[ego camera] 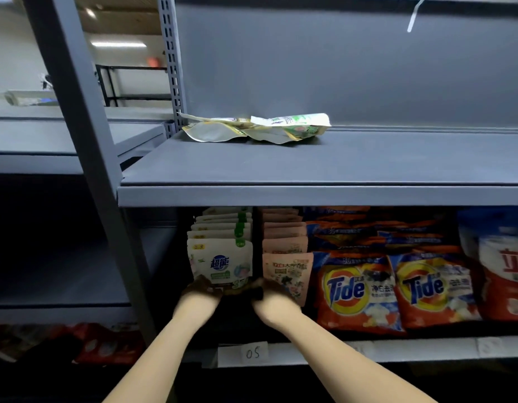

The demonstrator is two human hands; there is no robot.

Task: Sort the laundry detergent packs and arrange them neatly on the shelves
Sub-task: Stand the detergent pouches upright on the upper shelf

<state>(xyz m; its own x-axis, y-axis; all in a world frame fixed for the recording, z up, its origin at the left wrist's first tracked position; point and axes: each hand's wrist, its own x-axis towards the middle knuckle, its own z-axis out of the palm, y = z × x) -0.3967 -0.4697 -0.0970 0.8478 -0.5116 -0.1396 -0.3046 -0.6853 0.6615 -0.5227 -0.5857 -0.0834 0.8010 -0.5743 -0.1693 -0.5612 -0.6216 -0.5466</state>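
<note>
Left hand (201, 287) and right hand (269, 289) grasp bottom corners of front white detergent pack (220, 264), upright on lower shelf (368, 349) heading its row. Risk: pushing unevenly likely topples row into pink packs (285, 257) beside.

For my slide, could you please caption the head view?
Both hands, left and right, steady the front white detergent pack beside pink packs.
</note>
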